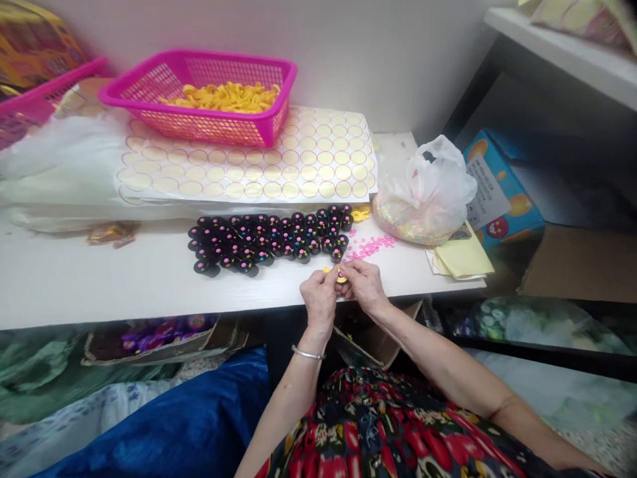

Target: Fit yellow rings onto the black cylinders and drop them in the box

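Both hands meet at the front edge of the white table, fingertips pinched around one small yellow piece (342, 279) with a dark part at its middle. My left hand (318, 292) is closed on its left side, and my right hand (365, 282) is closed on its right side. The fingers cover most of the piece, so its exact kind does not show. Just beyond the hands lie small pink pieces (371, 247), loosely scattered. Rows of small black round pieces with pink and coloured dots (263, 255) stand to the left of them. Some yellow pieces (361, 213) lie at the far end of the rows.
A pink basket (184, 116) of yellow pieces rests on sticker sheets (318, 169) at the back. A tied clear bag (428, 192) stands right, near folded yellow paper (462, 255) and a blue box (502, 192). Below the table's edge are open cartons (164, 345) and a blue sack (199, 425).
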`<state>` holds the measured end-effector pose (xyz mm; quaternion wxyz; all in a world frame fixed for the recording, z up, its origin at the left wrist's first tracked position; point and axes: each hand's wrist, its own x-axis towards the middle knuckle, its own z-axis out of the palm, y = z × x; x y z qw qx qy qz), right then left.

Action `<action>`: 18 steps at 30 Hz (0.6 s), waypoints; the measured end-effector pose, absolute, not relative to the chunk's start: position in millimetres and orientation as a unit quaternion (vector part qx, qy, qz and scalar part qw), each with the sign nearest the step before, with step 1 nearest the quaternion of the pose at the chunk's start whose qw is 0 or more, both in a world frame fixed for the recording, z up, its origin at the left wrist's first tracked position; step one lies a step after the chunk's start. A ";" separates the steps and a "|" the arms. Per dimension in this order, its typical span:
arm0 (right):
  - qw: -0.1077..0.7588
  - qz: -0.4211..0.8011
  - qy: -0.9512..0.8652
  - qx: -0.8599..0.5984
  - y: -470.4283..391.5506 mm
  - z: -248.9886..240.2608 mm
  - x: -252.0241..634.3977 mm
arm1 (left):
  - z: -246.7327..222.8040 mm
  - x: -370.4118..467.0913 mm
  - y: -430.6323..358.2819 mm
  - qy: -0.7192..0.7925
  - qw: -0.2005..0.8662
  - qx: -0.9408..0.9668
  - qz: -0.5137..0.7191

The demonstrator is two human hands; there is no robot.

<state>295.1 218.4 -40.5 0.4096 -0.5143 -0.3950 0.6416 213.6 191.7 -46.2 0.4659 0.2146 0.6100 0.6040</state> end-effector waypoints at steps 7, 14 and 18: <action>0.435 0.649 -0.391 -0.486 212.5 -37.4 298.1 | -40.4 208.6 180.5 0.590 0.428 0.353 0.587; 0.459 0.704 -0.286 -0.460 180.8 -16.0 308.4 | -38.9 204.3 166.4 0.500 0.490 0.389 0.599; 0.399 0.685 -0.370 -0.485 176.2 -8.3 329.5 | -32.4 196.5 158.0 0.471 0.536 0.418 0.563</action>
